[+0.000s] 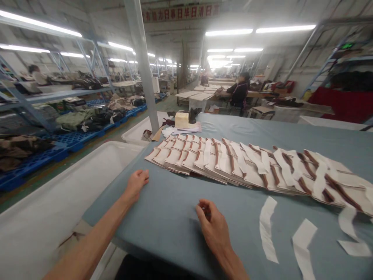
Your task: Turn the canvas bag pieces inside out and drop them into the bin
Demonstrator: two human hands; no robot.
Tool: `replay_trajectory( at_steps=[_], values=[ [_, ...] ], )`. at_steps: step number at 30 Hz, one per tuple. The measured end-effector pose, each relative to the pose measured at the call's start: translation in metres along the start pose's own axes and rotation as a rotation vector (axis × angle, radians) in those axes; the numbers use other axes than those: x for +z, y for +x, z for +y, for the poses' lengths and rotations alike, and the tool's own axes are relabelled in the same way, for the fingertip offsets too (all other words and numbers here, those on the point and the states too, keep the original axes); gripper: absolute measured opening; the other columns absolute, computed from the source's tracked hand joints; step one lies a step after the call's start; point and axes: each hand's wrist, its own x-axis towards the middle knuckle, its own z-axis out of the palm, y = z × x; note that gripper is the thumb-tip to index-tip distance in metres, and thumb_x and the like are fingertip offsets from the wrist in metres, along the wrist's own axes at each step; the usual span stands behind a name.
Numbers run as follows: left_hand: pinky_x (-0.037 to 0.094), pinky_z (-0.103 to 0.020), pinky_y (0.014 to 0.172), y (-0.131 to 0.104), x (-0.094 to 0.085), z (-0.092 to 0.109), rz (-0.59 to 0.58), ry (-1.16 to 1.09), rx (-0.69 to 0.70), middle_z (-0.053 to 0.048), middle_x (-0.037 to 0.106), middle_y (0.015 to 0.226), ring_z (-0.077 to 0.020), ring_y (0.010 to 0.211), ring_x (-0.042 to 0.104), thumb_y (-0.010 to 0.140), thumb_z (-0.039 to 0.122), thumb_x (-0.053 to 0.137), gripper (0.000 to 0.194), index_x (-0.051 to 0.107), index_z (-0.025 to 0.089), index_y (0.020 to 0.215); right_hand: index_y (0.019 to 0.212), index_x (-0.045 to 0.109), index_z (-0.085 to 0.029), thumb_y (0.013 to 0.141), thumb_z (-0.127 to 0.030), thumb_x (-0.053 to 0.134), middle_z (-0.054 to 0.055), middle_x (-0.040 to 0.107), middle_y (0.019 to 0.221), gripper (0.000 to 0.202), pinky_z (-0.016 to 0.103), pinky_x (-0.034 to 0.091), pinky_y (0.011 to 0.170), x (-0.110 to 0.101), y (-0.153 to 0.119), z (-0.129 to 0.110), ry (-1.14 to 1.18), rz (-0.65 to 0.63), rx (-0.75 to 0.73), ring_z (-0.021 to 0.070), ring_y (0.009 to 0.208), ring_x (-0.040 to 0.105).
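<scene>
Overlapping cream fabric pieces (256, 165) with brown strips, fanned across grey-blue table (169, 210)

Left hand (136, 183) flat; right hand (212, 225) loosely curled.

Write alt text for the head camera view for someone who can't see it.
A person's two bare hands rest on a grey-blue table: the left hand near its edge, the right hand loosely curled. Beyond them lies a long row of overlapping cream fabric pieces; loose white strips lie at right.

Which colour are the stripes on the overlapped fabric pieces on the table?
Reddish brown, on cream fabric pieces; seen in the head view.
</scene>
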Motion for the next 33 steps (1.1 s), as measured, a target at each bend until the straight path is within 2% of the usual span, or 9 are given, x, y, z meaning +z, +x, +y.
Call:
replay_trajectory(
  at_steps=[2,4,6,10,14,18,24,29,33],
  values=[
    [0.071,-0.043,0.088,0.038,0.001,-0.003,0.065,-0.021,-0.084,-0.01,0.076,0.129,-0.0249,0.105,0.078,0.11,0.038,0.078,0.034,0.072,0.017,0.135,0.115,0.082,-0.017,0.105,-0.047,0.065,0.017,0.088,0.112,0.036,0.047,0.067,0.09,0.029,0.04,-0.002,-0.078,0.029,-0.116,0.033,0.099,0.083],
    [0.071,-0.042,0.087,0.07,0.005,-0.004,0.106,-0.017,-0.147,-0.009,0.076,0.129,-0.025,0.104,0.078,0.109,0.038,0.078,0.034,0.072,0.017,0.135,0.127,0.08,-0.016,0.104,-0.04,0.065,0.02,0.082,0.137,0.036,0.053,0.058,0.115,0.058,0.078,-0.01,-0.125,0.034,-0.228,0.035,0.128,0.075],
    [0.071,-0.043,0.089,0.096,0.01,-0.006,0.124,0.032,-0.214,-0.01,0.076,0.131,-0.0254,0.106,0.078,0.109,0.037,0.078,0.034,0.072,0.017,0.137,0.133,0.078,-0.017,0.103,-0.033,0.069,0.02,0.077,0.149,0.035,0.054,0.047,0.128,0.088,0.108,-0.017,-0.171,0.008,-0.333,0.0345,0.141,0.068],
    [0.071,-0.044,0.089,0.133,0.02,-0.014,0.1,0.132,-0.315,-0.01,0.077,0.13,-0.0251,0.106,0.078,0.11,0.038,0.078,0.034,0.072,0.017,0.136,0.139,0.074,-0.02,0.099,-0.025,0.076,0.017,0.07,0.16,0.04,0.055,0.034,0.136,0.138,0.135,-0.017,-0.254,-0.043,-0.458,0.034,0.154,0.057],
    [0.071,-0.046,0.093,0.146,0.028,-0.021,0.023,0.17,-0.352,-0.011,0.076,0.134,-0.0266,0.11,0.078,0.11,0.039,0.078,0.035,0.072,0.017,0.137,0.149,0.066,-0.012,0.104,-0.027,0.07,0.026,0.065,0.162,0.047,0.065,0.032,0.133,0.161,0.13,0.0,-0.344,0.017,-0.426,0.0405,0.156,0.051],
    [0.071,-0.043,0.088,0.129,0.028,-0.028,-0.034,0.161,-0.321,-0.01,0.077,0.129,-0.0245,0.104,0.078,0.11,0.039,0.077,0.033,0.072,0.017,0.135,0.154,0.062,-0.009,0.108,-0.037,0.067,0.029,0.063,0.163,0.054,0.066,0.032,0.131,0.163,0.126,0.009,-0.416,0.078,-0.403,0.0429,0.156,0.05],
    [0.07,-0.038,0.081,0.07,0.011,-0.048,-0.069,0.073,-0.273,-0.008,0.078,0.119,-0.0212,0.094,0.077,0.111,0.04,0.076,0.03,0.073,0.016,0.13,0.15,0.064,-0.01,0.111,-0.034,0.063,0.027,0.067,0.159,0.047,0.058,0.04,0.126,0.153,0.115,0.007,-0.424,0.089,-0.413,0.0394,0.15,0.055],
    [0.069,-0.035,0.077,0.032,0.0,-0.061,-0.093,-0.065,-0.274,-0.006,0.077,0.114,-0.0194,0.089,0.076,0.111,0.039,0.076,0.027,0.074,0.016,0.126,0.149,0.065,-0.013,0.112,-0.037,0.06,0.023,0.071,0.154,0.044,0.055,0.042,0.123,0.14,0.098,0.012,-0.39,0.085,-0.431,0.0378,0.147,0.058],
    [0.067,-0.033,0.074,0.002,-0.007,-0.069,-0.086,-0.202,-0.271,-0.005,0.077,0.11,-0.0181,0.085,0.075,0.111,0.038,0.076,0.025,0.073,0.016,0.123,0.145,0.068,-0.016,0.112,-0.04,0.061,0.02,0.075,0.149,0.041,0.052,0.045,0.119,0.134,0.095,0.02,-0.358,0.089,-0.443,0.0364,0.14,0.064]
  ],
)
